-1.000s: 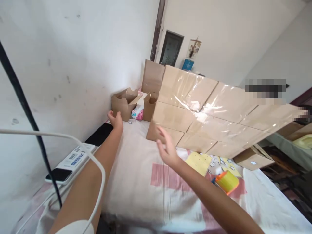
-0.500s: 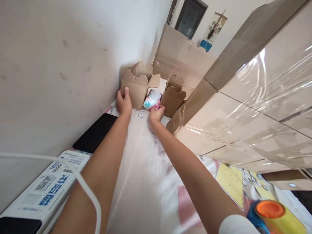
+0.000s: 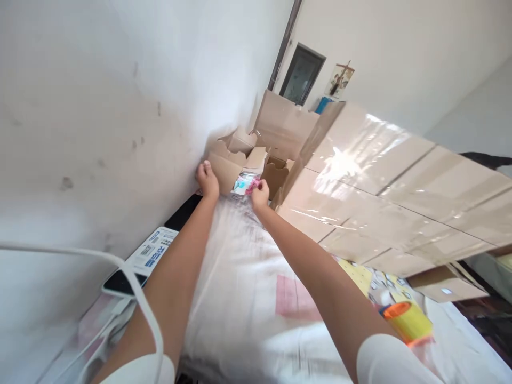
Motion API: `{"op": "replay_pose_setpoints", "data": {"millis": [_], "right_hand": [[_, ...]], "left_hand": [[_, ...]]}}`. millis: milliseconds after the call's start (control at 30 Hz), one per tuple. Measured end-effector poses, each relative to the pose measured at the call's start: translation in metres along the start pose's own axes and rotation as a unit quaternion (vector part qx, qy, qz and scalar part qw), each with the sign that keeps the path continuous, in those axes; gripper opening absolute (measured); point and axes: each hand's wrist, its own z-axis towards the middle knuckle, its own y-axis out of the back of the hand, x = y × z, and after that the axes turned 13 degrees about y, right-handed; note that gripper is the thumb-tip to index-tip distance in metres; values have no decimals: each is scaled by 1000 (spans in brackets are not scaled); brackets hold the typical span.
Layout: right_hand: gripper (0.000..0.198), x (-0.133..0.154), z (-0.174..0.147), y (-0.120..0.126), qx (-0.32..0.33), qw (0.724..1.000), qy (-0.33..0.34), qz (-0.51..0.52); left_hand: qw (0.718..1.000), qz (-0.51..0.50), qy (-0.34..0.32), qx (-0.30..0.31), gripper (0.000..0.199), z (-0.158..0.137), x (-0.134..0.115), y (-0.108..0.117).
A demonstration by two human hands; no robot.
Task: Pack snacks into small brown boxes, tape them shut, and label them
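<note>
At twelve o'clock, the right hand (image 3: 260,195) pinches a packet (image 3: 244,184). At eleven, the left hand (image 3: 208,180) touches a box (image 3: 225,169), grip unclear.

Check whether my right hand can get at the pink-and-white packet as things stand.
Yes, it seems so: the right hand has its fingertips at the pink end of the packet, and nothing appears to block that side.

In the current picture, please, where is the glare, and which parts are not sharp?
Head view: strong white glare on the shiny stacked cardboard boxes; head view: the pale cloth and yellow-and-orange roll look smeared; head view: the left hand and right hand can be made out, but print on the colourful packet is too soft to read.
</note>
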Motion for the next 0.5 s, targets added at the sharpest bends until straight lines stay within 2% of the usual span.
{"op": "replay_pose_setpoints", "data": {"millis": [200,300,367,433,500], "right_hand": [[26,75,-73,59,60,992,32,110],[26,99,-125,104,115,973,-5,199],[26,111,-168,143,128,956,-64,257],[28,120,-214,185,110,940,-116,302],[29,128,-260,225,77,942,-120,304]], "left_hand": [[999,-36,-6,-10,44,-61,-66,76],[999,-36,2,5,51,-108,-89,109],[999,-25,17,22,52,-149,-94,126],[998,-16,40,36,51,-196,-88,137],[997,-17,70,36,53,-242,-77,143]]}}
